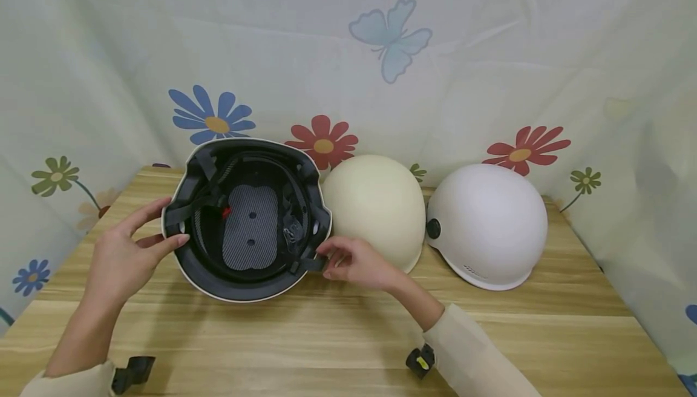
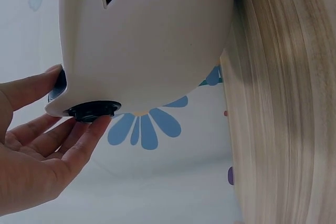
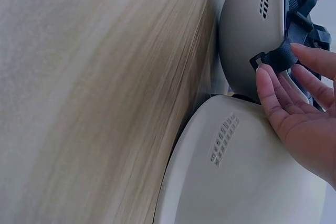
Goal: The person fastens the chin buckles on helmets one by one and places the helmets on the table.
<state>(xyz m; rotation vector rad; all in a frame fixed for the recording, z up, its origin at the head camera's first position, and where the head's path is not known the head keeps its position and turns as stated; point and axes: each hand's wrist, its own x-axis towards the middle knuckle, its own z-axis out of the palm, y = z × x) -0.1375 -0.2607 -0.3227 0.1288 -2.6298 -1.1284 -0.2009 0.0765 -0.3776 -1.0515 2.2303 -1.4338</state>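
An upturned helmet (image 1: 250, 227) lies at the left with its black lining facing up, a small red piece (image 1: 226, 212) among its straps. At its left rim my left hand (image 1: 122, 258) grips the edge, thumb on the inner padding and fingers against the outside. The left wrist view has those fingers by a round black fitting (image 2: 94, 109) on the pale shell. My right hand (image 1: 359, 264) pinches a black chin strap (image 3: 281, 57) at the right rim; a black loop shows at the strap's end in the right wrist view.
Right beside the upturned helmet sits a cream helmet (image 1: 376, 203), dome up. Farther right is a white helmet (image 1: 490, 221), also dome up. All are on a wooden table (image 1: 305, 348) with a flowered cloth (image 1: 294, 52) hanging behind. Black wrist devices show at both sleeves.
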